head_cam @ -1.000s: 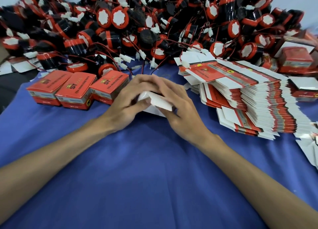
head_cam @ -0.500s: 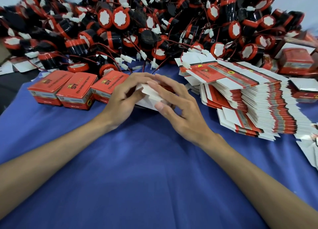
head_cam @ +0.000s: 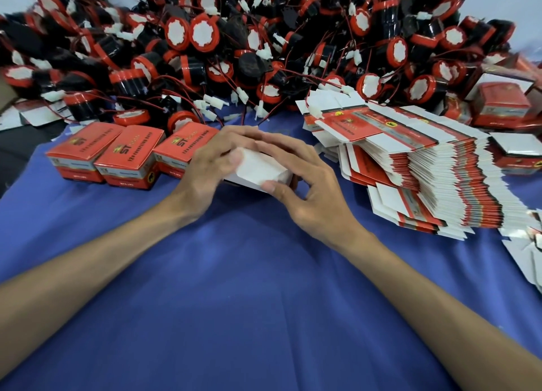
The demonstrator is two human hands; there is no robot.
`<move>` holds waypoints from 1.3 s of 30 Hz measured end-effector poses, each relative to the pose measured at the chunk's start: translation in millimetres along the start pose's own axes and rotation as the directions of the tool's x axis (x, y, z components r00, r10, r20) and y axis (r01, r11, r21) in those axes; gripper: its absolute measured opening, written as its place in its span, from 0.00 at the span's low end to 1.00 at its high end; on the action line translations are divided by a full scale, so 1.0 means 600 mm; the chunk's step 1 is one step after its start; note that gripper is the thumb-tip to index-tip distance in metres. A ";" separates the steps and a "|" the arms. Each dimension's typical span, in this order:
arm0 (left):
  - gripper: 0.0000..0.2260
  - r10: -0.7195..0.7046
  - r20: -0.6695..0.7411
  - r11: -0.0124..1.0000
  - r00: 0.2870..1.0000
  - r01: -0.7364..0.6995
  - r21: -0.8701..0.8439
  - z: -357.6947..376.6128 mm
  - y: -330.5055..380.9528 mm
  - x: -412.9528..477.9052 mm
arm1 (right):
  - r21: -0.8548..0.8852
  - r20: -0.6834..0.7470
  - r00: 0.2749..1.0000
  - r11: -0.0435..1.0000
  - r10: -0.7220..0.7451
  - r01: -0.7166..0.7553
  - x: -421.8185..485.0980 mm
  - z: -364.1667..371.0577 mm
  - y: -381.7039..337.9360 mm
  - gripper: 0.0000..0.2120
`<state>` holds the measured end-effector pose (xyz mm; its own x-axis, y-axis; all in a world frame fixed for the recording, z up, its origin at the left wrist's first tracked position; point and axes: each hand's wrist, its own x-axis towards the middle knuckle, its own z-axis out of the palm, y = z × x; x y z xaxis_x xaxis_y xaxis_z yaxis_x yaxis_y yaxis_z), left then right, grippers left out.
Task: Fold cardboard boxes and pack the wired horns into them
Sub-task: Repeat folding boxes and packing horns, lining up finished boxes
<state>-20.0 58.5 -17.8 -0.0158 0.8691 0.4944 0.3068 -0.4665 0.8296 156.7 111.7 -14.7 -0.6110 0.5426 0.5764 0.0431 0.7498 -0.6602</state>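
Both hands hold one small cardboard box, its white flap side turned up toward me, just above the blue cloth. My left hand grips its left end with the thumb on the white flap. My right hand curls over its right end, thumb pressing the near corner. A big heap of black-and-red wired horns with white connectors fills the back of the table. Flat unfolded boxes lie stacked to the right.
Three closed red boxes stand in a row left of my hands. More closed boxes sit at the far right, and loose white card pieces lie at the right edge. Blue cloth stretches from the hands to the near edge.
The box has been turned so its closed white flap faces up. My hands shifted slightly right, and my right thumb came round onto the near corner.
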 end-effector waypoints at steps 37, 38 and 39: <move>0.18 0.119 -0.094 0.990 0.988 -0.111 0.086 0.012 0.003 0.004 | -0.047 -0.287 0.940 0.977 0.185 -0.206 0.006 0.009 -0.002 0.19; 0.18 0.122 -0.098 0.989 0.988 -0.113 0.098 0.014 0.003 0.005 | -0.071 -0.302 0.941 0.980 0.155 -0.184 0.006 0.010 -0.001 0.19; 0.18 0.121 -0.106 0.988 0.987 -0.109 0.106 0.015 0.002 0.005 | -0.095 -0.314 0.941 0.982 0.128 -0.165 0.006 0.012 0.000 0.19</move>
<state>-11.3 61.9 -17.5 -0.0794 0.7840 0.6157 0.4061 -0.5386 0.7382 149.0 110.8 -15.9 -0.3208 0.7251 0.6093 0.2182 0.6826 -0.6974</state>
